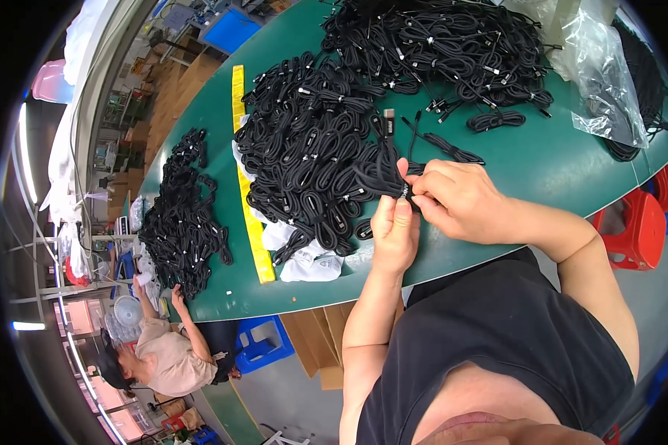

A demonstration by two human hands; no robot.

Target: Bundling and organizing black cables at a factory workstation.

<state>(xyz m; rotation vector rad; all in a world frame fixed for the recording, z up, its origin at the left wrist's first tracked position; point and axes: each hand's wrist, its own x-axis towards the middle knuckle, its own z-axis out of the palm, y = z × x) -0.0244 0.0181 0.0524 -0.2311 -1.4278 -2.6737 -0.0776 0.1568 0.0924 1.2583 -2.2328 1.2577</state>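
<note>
Near the table's front edge, a coiled black cable (384, 167) with a metal plug end sticking up is pinched in my left hand (395, 231), thumb against its middle. My right hand (460, 196) closes its fingertips at the same spot, where a dark and whitish tie (405, 191) goes round the bundle. What exactly the right fingertips grip is partly hidden by them. Just beyond my hands lies another bundled cable (453, 148). A big heap of coiled black cables (304, 148) rests to the left of my hands.
A second cable heap (438, 44) covers the far side of the green table (527, 163). A yellow strip (252, 222) divides off a third heap (182, 215), where another person (174, 352) works. Clear plastic bags (601, 81) lie far right; red stools (634, 230) stand beside the table.
</note>
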